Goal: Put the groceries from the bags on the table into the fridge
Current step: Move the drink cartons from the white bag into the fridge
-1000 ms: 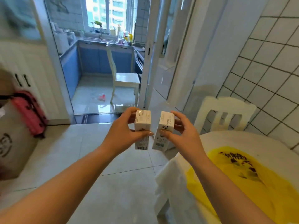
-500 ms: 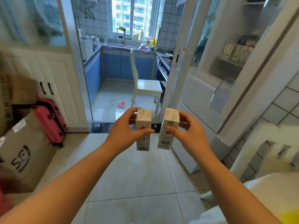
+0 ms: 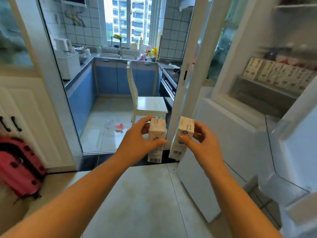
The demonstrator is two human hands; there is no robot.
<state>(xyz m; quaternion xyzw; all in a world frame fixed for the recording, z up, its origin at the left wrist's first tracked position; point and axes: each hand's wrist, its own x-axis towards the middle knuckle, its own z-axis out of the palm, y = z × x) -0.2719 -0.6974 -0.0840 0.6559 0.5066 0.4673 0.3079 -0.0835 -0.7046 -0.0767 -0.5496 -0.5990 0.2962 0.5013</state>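
My left hand [image 3: 137,141] grips a small white carton [image 3: 157,133] with a barcode at its bottom. My right hand [image 3: 202,143] grips a second white carton [image 3: 184,133] of the same kind. Both cartons are upright, side by side, held out in front of me at mid frame. The white fridge [image 3: 240,127] stands open on the right. On one of its shelves stands a row of similar cartons [image 3: 277,75]. The fridge door [image 3: 295,134] hangs open at the far right.
A doorway ahead leads into a kitchen with blue cabinets [image 3: 109,78] and a white chair [image 3: 147,103]. A pink suitcase [image 3: 20,165] leans against white cupboards at the left. The tiled floor [image 3: 145,194] lies below my arms.
The view has swung left and up from the table with the yellow bag towards the fridge. The open fridge and its shelves have come into view. Both hands keep the cartons.
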